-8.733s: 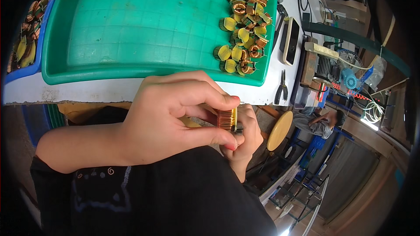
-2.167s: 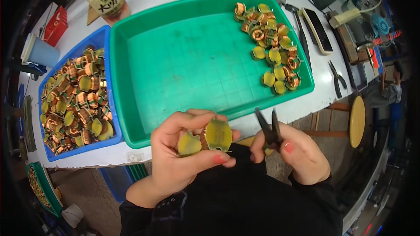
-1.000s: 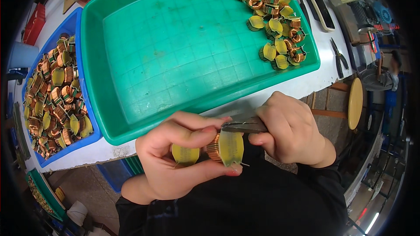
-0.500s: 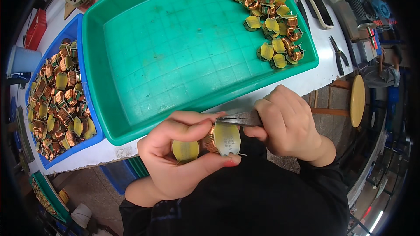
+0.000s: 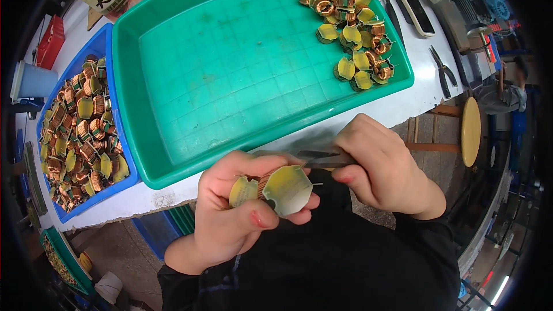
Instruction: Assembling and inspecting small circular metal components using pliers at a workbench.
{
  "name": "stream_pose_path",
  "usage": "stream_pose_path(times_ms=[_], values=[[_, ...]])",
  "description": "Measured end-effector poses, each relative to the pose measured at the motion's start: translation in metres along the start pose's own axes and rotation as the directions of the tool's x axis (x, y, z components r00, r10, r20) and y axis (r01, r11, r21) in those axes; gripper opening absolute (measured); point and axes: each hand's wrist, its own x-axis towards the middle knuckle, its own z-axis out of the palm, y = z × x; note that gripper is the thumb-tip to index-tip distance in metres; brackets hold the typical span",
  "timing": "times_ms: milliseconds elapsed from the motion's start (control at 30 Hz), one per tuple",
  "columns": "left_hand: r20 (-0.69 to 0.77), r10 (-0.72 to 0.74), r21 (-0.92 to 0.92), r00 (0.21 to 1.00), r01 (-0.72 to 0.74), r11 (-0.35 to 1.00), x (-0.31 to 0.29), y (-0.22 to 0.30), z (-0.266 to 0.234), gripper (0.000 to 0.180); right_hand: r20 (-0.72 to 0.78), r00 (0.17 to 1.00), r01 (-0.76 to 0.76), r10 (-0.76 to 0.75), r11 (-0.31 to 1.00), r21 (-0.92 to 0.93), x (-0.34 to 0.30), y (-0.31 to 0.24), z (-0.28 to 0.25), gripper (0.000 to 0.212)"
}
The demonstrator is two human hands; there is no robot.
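- My left hand [image 5: 236, 219] is closed around 2 copper-wound coils with yellow end plates [image 5: 276, 189], held at 6 o'clock, just below the bench [image 5: 403, 109] edge.
- My right hand [image 5: 386, 167] is clenched on a dark cutting tool [image 5: 322, 157] whose tip meets the coils from 3 o'clock.
- At 12 o'clock sits a green tray [image 5: 190, 52], mostly bare, with a heap of finished coils [image 5: 345, 6] in its 1 o'clock corner.
- At 9 o'clock a blue bin [image 5: 106, 43] is packed with more coils [image 5: 80, 132].
- At 2 o'clock, black pliers [image 5: 442, 72] and a flat dark device [image 5: 412, 6] lie on the bench.
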Motion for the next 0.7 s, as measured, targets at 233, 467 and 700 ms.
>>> stream_pose_path(times_ms=[233, 467, 700], values=[[0.022, -0.090, -0.045, 0.996, 0.090, 0.995, -0.001, -0.003, -0.002, 0.046, -0.029, 0.993, 0.109, -0.114, 0.983, -0.145, 0.002, -0.001, 0.006, 0.025], [-0.001, -0.126, -0.050, 0.992, 0.126, 0.991, -0.001, 0.000, -0.001, 0.046, -0.065, 0.985, 0.145, -0.161, 0.968, -0.205, 0.004, 0.001, 0.008, 0.027], [-0.023, -0.154, -0.067, 0.988, 0.153, 0.986, -0.002, -0.002, 0.000, 0.044, -0.095, 0.980, 0.157, -0.173, 0.976, -0.153, 0.003, 0.002, 0.012, 0.027]])
